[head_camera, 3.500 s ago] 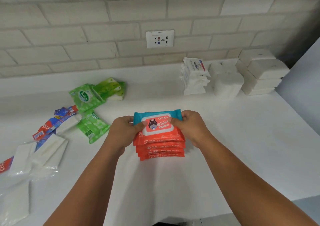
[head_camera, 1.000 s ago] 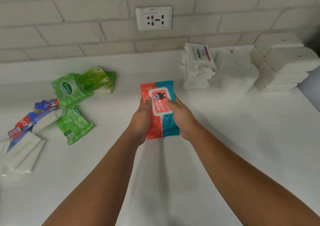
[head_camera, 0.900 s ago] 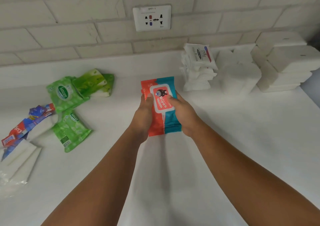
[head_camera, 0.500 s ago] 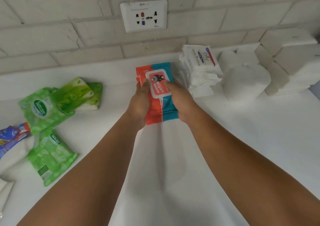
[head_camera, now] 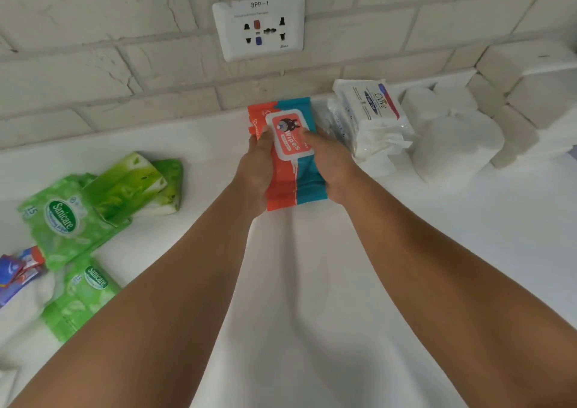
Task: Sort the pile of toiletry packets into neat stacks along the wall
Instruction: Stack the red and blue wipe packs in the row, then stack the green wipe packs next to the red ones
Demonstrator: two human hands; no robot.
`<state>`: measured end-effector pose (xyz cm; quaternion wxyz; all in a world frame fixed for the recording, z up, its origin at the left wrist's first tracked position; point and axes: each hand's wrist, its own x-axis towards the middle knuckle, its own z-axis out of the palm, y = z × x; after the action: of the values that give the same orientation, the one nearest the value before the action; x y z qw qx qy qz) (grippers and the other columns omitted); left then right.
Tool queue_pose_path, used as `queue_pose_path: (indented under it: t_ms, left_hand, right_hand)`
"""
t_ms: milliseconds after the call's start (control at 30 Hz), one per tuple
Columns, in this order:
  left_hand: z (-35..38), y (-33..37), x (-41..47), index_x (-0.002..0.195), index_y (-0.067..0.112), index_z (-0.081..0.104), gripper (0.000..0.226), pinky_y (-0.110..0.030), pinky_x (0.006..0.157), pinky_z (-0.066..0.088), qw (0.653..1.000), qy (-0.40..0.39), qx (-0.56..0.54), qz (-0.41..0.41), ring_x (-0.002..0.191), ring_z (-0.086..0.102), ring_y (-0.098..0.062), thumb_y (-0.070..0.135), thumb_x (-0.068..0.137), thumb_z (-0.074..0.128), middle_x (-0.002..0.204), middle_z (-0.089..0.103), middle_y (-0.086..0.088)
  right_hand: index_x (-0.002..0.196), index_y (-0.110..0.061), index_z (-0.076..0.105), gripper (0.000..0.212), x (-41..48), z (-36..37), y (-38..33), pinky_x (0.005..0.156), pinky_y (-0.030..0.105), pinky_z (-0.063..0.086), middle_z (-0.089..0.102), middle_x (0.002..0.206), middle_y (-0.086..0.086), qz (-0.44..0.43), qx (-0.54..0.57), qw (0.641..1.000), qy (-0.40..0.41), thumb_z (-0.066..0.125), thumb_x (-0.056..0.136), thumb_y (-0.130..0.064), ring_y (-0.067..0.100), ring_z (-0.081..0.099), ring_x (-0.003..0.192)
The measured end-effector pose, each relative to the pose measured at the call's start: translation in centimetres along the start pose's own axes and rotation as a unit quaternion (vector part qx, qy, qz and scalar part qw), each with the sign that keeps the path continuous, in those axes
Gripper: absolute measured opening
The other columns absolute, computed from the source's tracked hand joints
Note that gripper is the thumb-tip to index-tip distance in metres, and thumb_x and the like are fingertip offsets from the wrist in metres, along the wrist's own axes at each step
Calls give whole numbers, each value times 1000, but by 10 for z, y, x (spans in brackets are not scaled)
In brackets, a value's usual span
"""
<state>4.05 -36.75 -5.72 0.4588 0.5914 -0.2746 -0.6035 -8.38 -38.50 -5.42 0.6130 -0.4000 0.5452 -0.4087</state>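
Wipes packs (head_camera: 289,137) beside Dove stack (head_camera: 373,112)

- Wipes stack (head_camera: 288,164) lies on the counter (head_camera: 437,251) against the wall (head_camera: 125,64), below the socket (head_camera: 258,26).
- Left hand (head_camera: 254,173) grips its left side, right hand (head_camera: 332,170) its right.
- Dove stack (head_camera: 371,117) stands just right of it, with tissue packs (head_camera: 530,95) further right.
- Sanicare packets (head_camera: 65,220) lie well left, and tubes (head_camera: 15,270) are at the far left edge.
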Motion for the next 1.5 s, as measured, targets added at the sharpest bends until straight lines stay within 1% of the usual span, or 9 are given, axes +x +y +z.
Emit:
queue_pose_path:
  t_ms: [133,300,500,700,900,1067,1233,1367,1500]
  left_hand:
    - [-1,-2,5,128,32,62,45,-44,91,60,1000,6,10,5,94,77,-21,60,101,38,108,77,1]
    - [1,0,2,133,33,58,48,-46,97,57,1000,6,28,9,103,73,-23,62,101,36,116,74,1]
    - [1,1,-5,127,31,60,46,-46,100,55,998,24,49,13,106,71,-23,60,102,36,118,73,1]
    - [2,2,-12,128,30,60,49,-44,100,55,997,32,63,3,106,70,-22,61,102,33,118,72,0]
    - [0,8,-15,108,35,64,41,-39,94,58,997,22,80,-3,98,73,-18,62,101,33,109,74,3]
    - [3,12,-15,124,31,62,52,-43,100,55,995,28,100,-7,104,71,-22,66,99,33,115,73,1]
    - [-3,10,-17,117,32,64,46,-36,85,61,996,26,87,0,95,75,-18,65,98,39,104,77,4]
    - [-11,7,-21,145,24,45,72,-43,94,58,996,13,88,6,102,73,-20,64,87,63,123,70,2]
    - [-20,1,-28,154,20,33,81,-47,107,49,994,14,106,17,118,65,-23,61,90,62,139,62,-1]
  right_hand:
    - [127,-25,63,34,5,0,4,100,47,53,73,114,4,-6,9,1000,-7,53,100,-42,25,70,106]
    - [127,-25,63,33,4,-2,-1,98,48,54,73,113,5,-12,-6,1000,-11,53,100,-41,25,71,104]
    - [130,-33,58,37,-6,-4,-4,92,42,58,72,111,-6,-64,-112,992,3,48,100,-50,16,71,99]
    - [132,-34,57,41,-11,1,-4,95,42,56,71,112,-6,-56,-149,987,8,41,101,-54,16,68,102]
    - [130,-31,58,40,-13,0,-9,96,45,55,72,113,-3,-37,-137,990,-7,41,101,-53,20,70,102]
    - [130,-31,58,41,-14,1,-12,96,45,55,72,113,-2,-30,-139,990,-4,41,101,-54,21,70,102]
    - [125,-30,60,38,-19,0,-13,88,39,58,74,105,-5,-42,-146,988,-8,42,101,-53,16,73,94]
    - [114,-29,62,36,-22,1,-19,87,40,59,73,98,-5,-54,-187,980,30,38,101,-53,15,72,89]
    - [112,-31,56,31,-38,5,-24,97,45,53,67,101,-11,-102,-254,960,55,34,102,-50,13,65,101]
